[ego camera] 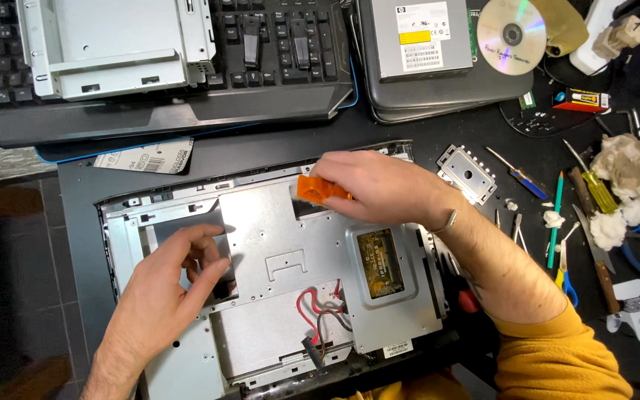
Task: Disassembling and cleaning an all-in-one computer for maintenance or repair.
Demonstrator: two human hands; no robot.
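Surface: dark tabletop (pixel 275 141) crowded with a keyboard (pixel 275 44), optical drive (pixel 420 37), disc (pixel 511 34), screwdrivers (pixel 592 185); floor tiles at left
Chassis: opened metal computer chassis (pixel 283 252) lies flat at centre, red cables (pixel 312 304) showing
Hidden: tool's tip covered by fingers; lower chassis edge cut off
Left hand (pixel 161 296): flat, fingers loose, pressing the chassis
Right hand (pixel 379 185): clenched around an orange tool (pixel 316 189) at the chassis' upper edge

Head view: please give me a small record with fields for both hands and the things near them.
left hand: flat on the metal chassis, by a rectangular opening
right hand: holds an orange tool against the chassis
wires: red and grey, near the lower edge
right of the chassis: screwdrivers, a metal bracket
above: keyboard, disc
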